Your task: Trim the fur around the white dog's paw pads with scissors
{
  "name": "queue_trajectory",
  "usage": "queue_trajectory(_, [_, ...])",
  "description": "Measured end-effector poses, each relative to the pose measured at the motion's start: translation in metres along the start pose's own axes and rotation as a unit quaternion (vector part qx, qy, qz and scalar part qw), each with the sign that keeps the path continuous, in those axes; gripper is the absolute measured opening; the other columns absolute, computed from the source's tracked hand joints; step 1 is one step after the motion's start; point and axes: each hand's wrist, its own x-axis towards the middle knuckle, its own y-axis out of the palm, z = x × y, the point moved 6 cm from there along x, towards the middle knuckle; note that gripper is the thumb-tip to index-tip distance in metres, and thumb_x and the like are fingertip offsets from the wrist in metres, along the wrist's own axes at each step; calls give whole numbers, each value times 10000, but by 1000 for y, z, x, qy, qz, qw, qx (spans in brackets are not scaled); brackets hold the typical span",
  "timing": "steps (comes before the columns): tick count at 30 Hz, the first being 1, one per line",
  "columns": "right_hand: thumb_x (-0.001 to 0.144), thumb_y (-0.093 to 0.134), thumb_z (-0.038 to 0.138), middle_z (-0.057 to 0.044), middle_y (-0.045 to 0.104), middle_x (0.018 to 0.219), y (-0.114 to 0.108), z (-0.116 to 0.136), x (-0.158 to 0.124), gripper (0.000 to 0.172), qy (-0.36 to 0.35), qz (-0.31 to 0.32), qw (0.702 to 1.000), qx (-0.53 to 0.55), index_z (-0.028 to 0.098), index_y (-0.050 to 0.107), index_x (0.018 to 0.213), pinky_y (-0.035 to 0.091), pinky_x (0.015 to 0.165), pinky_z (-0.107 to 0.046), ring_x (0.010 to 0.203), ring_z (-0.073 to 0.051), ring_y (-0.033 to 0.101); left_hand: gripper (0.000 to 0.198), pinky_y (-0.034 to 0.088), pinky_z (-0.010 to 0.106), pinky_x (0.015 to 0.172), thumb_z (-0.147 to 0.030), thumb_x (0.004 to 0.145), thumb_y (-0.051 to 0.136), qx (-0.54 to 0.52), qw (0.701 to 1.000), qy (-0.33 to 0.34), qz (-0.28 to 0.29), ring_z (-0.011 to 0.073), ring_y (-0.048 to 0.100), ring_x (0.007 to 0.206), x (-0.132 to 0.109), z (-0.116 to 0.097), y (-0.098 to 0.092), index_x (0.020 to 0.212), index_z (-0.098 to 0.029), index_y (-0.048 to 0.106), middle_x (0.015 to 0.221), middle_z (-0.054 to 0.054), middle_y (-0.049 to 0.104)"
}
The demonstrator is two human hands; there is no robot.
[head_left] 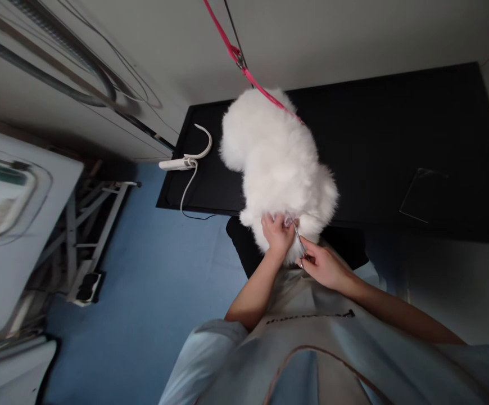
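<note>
A fluffy white dog (276, 160) stands on a black grooming table (396, 135), held by a pink leash (244, 70) that runs up out of view. My left hand (276, 233) is closed on the fur at the dog's near end. My right hand (324, 264) grips thin metal scissors (298, 239), their blades pointing into the fur beside my left hand. I wear a pale blue short-sleeved top and an apron.
A white handheld tool with a cord (181, 163) lies at the table's left edge. A clear flat sheet (428, 194) rests on the right of the table. White machines and hoses (17, 214) stand at the left over a blue floor (152, 281).
</note>
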Motion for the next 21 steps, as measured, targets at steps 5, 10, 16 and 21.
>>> queue_trajectory(5, [834,551,320,29,622,620,3,-6,-8,567,-11,8,1000,12,146,503,1372,378,490,-220,517,-133,537,229,415,365,801,-398,722,715,1,1000,-1,-1,247,452,904,3,-1,-1,737,-191,618,880,82,475])
queue_trajectory(10, [785,598,333,2,721,754,-10,-10,-2,596,6,-50,988,-146,225,528,1366,459,625,-257,653,-180,659,203,410,366,808,-369,706,722,2,1000,-1,12,249,455,910,3,-1,0,732,-201,611,884,76,469])
queue_trajectory(16, [807,538,294,-30,743,779,-11,-4,3,650,16,-11,958,-286,184,443,1440,439,634,-280,698,-219,688,238,408,368,806,-405,718,718,11,1000,13,4,250,451,909,0,-3,-1,728,-195,606,903,85,469])
queue_trajectory(21, [838,508,270,-30,748,811,-8,0,-5,616,-18,45,975,-216,159,433,1439,443,666,-251,733,-185,687,253,410,357,799,-411,708,733,8,1000,5,3,247,450,915,1,-2,-1,736,-192,611,902,83,470])
